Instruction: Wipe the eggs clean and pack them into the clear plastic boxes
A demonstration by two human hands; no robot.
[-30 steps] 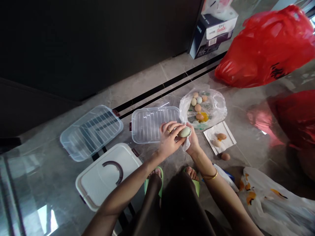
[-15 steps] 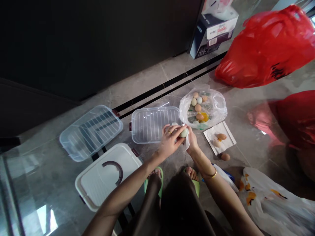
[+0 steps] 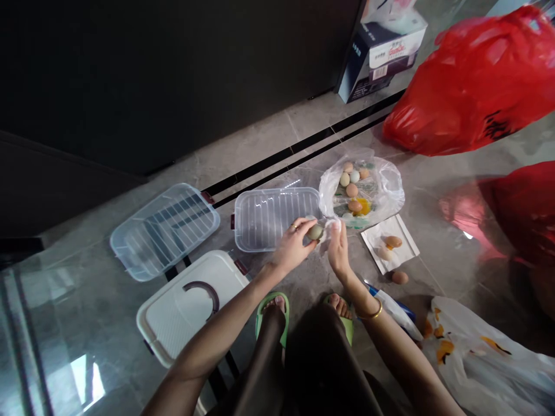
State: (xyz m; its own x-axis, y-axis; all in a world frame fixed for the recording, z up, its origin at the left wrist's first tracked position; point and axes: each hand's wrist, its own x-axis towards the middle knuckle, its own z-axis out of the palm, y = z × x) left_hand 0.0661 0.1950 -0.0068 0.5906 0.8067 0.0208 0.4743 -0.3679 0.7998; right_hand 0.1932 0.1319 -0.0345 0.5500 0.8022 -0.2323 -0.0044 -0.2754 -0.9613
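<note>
Egg [image 3: 315,232], pale greenish, sat pinched between the fingertips of the left hand [image 3: 295,245], just past the near right corner of the clear ribbed tray [image 3: 269,216] on the floor. We noted the right hand [image 3: 338,248] beside it, fingers loosely closed on a scrap of white tissue [image 3: 330,224], apart from the egg. Just beyond lay a clear plastic bag [image 3: 385,188] holding several brown and pale eggs with yolk spilled among them. We recorded a second clear tray [image 3: 165,230] to the left, a white lid [image 3: 191,303] nearer us, and a napkin [image 3: 405,251] bearing two more eggs.
</note>
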